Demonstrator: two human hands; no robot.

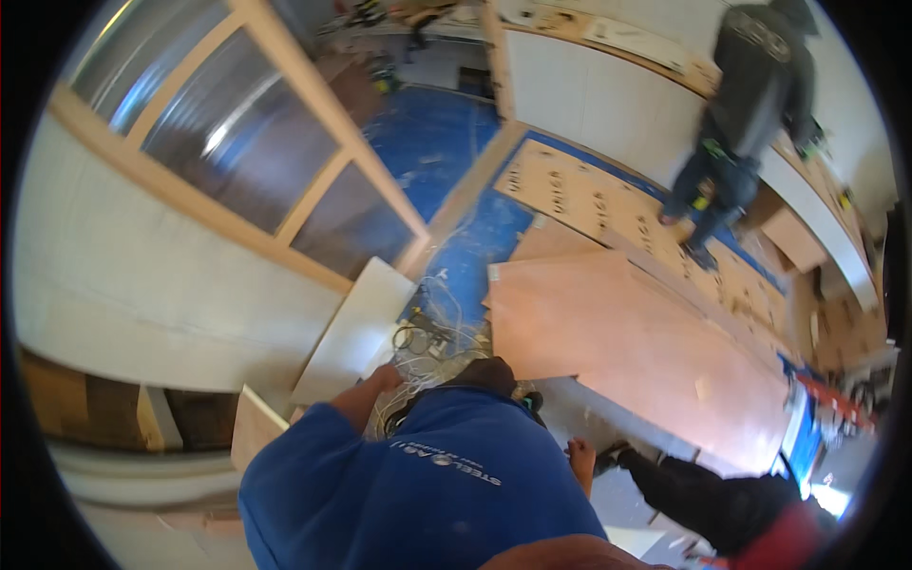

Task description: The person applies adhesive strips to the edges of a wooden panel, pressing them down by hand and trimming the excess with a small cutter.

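Note:
My left hand (388, 376) hangs low beside a pale flat panel (356, 328) and above a tangle of white and dark cables (426, 344) on the floor. Its fingers are small and partly hidden, so I cannot make out whether it grips anything. At my right side, my right hand (579, 454) is held near my blue shirt with its fingers curled. What it holds, if anything, is too small to name. Large thin plywood sheets (608, 313) lie in front of me, beyond both hands.
A wooden-framed glazed partition (252, 133) stands at the left. Blue sheeting (437, 142) covers part of the floor. One person (750, 104) stands by the far-right counter (822, 204); another person in dark clothing (712, 494) is at the near right. Printed boards (579, 195) lie beyond the plywood.

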